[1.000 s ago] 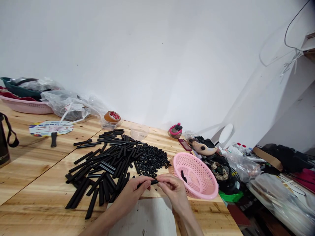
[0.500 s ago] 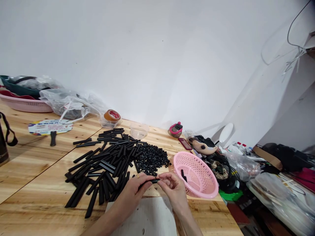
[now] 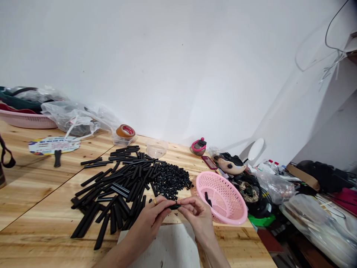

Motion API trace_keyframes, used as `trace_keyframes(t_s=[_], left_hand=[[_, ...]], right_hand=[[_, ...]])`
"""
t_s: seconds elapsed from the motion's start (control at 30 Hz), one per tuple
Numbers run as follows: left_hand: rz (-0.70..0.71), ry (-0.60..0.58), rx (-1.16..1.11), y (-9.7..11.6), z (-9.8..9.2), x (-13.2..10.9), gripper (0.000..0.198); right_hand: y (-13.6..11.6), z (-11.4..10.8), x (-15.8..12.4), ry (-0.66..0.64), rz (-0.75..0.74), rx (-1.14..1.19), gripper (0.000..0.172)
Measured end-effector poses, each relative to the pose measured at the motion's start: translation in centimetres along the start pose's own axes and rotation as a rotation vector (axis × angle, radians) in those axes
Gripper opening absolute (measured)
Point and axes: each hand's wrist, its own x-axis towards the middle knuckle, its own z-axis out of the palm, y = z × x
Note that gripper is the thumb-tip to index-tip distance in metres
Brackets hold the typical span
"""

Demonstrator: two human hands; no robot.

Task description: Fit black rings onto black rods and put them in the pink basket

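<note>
My left hand (image 3: 152, 219) and my right hand (image 3: 196, 216) meet low in the middle of the view, both pinched on one short black tube piece (image 3: 175, 206) held level between the fingertips. A ring shows on a left finger. Just beyond the hands lies a wide pile of long black tubes (image 3: 117, 190), and behind it a heap of small black caps (image 3: 171, 180). To the right of my right hand stands a pink mesh basket (image 3: 227, 214) with a couple of black pieces inside.
A white sheet (image 3: 167, 249) lies under my wrists on the wooden table (image 3: 36, 197). Tape roll (image 3: 125, 131), clear cup (image 3: 156, 150), plastic bags (image 3: 78, 119) and a paper fan (image 3: 51, 145) sit farther back. Clutter and cables fill the right side beyond the table edge.
The view has drifted slightly. Both hands stay together on the black piece, shifting a little upward; the piece showing between the fingertips looks shorter now.
</note>
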Motion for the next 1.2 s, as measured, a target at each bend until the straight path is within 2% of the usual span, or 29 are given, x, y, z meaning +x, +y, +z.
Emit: trace_keyframes(t_s=[0.23,0.47,0.67,0.9,1.1,1.2], left_hand=[[0.034,0.010,0.007,0.3,-0.1,0.0,0.028],[-0.026,-0.017,-0.040,0.5,-0.1,0.0,0.028],[-0.072,-0.033,-0.069,0.5,-0.2,0.2,0.026],[-0.030,-0.007,-0.041,0.6,-0.1,0.1,0.026],[0.001,-0.020,-0.022,0.8,-0.2,0.1,0.029],[-0.017,-0.023,-0.028,0.9,-0.3,0.1,0.027]], right_hand=[[-0.3,0.0,-0.2,0.029,-0.085,-0.159,0.012],[-0.5,-0.3,-0.2,0.011,-0.161,-0.282,0.010],[-0.8,0.0,-0.3,0.031,-0.103,-0.270,0.011],[-0.7,0.4,-0.2,0.057,-0.044,-0.120,0.011],[-1.0,0.5,-0.3,0.061,-0.024,-0.133,0.010],[-1.3,0.4,-0.4,0.042,-0.055,-0.221,0.009]])
